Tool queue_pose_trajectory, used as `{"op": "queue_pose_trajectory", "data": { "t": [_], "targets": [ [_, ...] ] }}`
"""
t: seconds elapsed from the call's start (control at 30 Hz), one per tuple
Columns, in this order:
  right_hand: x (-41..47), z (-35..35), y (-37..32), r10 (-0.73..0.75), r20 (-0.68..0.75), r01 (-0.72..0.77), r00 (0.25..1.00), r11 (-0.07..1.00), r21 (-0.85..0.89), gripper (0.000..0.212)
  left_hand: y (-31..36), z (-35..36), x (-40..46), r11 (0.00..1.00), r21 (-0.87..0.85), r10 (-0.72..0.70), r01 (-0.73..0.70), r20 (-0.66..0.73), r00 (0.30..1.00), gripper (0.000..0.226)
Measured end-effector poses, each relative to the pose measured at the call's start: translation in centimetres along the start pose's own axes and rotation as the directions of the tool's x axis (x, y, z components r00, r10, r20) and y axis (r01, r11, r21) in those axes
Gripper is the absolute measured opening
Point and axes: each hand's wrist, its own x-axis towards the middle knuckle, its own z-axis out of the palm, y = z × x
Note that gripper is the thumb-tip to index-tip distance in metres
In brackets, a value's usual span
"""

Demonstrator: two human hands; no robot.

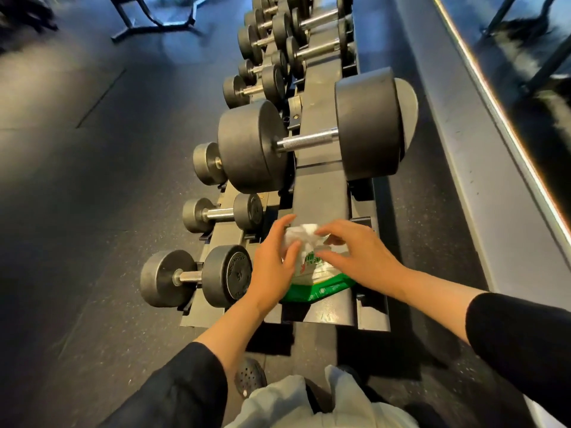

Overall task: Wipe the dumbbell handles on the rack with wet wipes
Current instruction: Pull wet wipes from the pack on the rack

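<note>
A green and white pack of wet wipes (318, 284) lies on the near end of the black dumbbell rack (321, 193). My left hand (273, 264) holds the pack's left side, thumb across its top. My right hand (355, 254) reaches over the pack, and its fingertips pinch a crumpled white wipe (304, 234) at the pack's far end. Beyond it a large dumbbell rests across the upper rail, its knurled steel handle (306, 139) bare. Two small dumbbells (191, 277) (221, 214) sit on the lower rail to the left.
More dumbbells (315, 50) line both rails into the distance. Dark rubber floor (92, 180) spreads to the left, with a bench frame (154, 17) far off. A grey ledge under a mirror (482, 156) runs along the right. My shoes and grey trousers (278, 400) show below.
</note>
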Motion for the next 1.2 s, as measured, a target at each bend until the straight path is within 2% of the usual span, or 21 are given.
{"op": "queue_pose_trajectory", "data": {
  "t": [0.07, 0.2, 0.27, 0.33, 0.4, 0.53, 0.7, 0.77, 0.83, 0.93, 1.03, 1.13, 1.2],
  "targets": [
    [1.1, -0.8, -1.2, -0.033, -0.114, 0.037, 0.993, 0.999, 0.035, 0.028, 1.7, -0.3, 0.8, 0.998, -0.054, 0.025, -0.025, -0.018, 1.0, 0.045],
    [2.8, -2.8, -3.0, -0.072, -0.251, 0.092, 0.965, 0.994, 0.067, 0.012, 5.0, -0.8, 2.1, 0.986, -0.146, 0.085, -0.083, 0.003, 0.996, 0.046],
    [3.5, -3.7, -3.6, -0.079, -0.301, 0.111, 0.95, 0.99, 0.092, 0.004, 6.6, -0.9, 2.2, 0.978, -0.176, 0.113, -0.112, -0.001, 0.994, 0.054],
    [4.0, -4.5, -4.1, -0.058, -0.29, 0.098, 0.955, 0.987, 0.124, 0.003, 7.7, -1.0, 2.2, 0.97, -0.191, 0.147, -0.152, -0.04, 0.988, 0.065],
    [4.4, -5.2, -4.5, -0.009, -0.255, 0.055, 0.967, 0.983, 0.175, 0.005, 8.0, -1.4, 2.5, 0.964, -0.202, 0.161, -0.173, -0.076, 0.984, 0.066],
    [4.7, -6.3, -5.5, 0.109, -0.305, 0.017, 0.946, 0.923, 0.384, 0.006, 8.2, -2.1, 2.6, 0.964, -0.183, 0.165, -0.194, -0.161, 0.973, 0.052],
    [5.1, -6.2, -6.4, 0.151, -0.314, 0.004, 0.937, 0.897, 0.442, 0.009, 8.4, -3.6, 2.0, 0.942, -0.278, 0.13, -0.185, -0.205, 0.97, 0.041],
    [5.2, -5.9, -7.2, 0.11, -0.266, 0.017, 0.958, 0.901, 0.433, 0.008, 8.4, -4.3, 2.0, 0.912, -0.361, 0.14, -0.194, -0.169, 0.976, 0.039],
    [5.4, -5.6, -8.0, 0.037, -0.246, 0.052, 0.969, 0.938, 0.343, 0.012, 8.5, -5.0, 2.2, 0.891, -0.404, 0.164, -0.206, -0.137, 0.977, 0.034],
    [5.7, -5.2, -9.3, -0.004, -0.323, 0.067, 0.946, 0.98, 0.185, 0.003, 8.7, -5.7, 2.8, 0.884, -0.425, 0.155, -0.194, -0.126, 0.98, 0.023],
    [6.1, -5.5, -10.2, 0.021, -0.379, 0.025, 0.925, 0.993, 0.115, 0.009, 8.6, -6.7, 3.3, 0.88, -0.444, 0.117, -0.168, -0.139, 0.983, 0.031],
    [6.5, -5.8, -10.8, 0.023, -0.459, 0.001, 0.888, 0.999, 0.053, 0.014, 8.2, -8.0, 3.5, 0.902, -0.386, 0.132, -0.191, -0.174, 0.976, 0.015],
    [6.5, -5.4, -11.2, 0.025, -0.479, -0.006, 0.877, 0.999, 0.041, 0.015, 7.5, -9.0, 3.5, 0.904, -0.372, 0.149, -0.209, -0.182, 0.972, 0.019]
  ]
}}
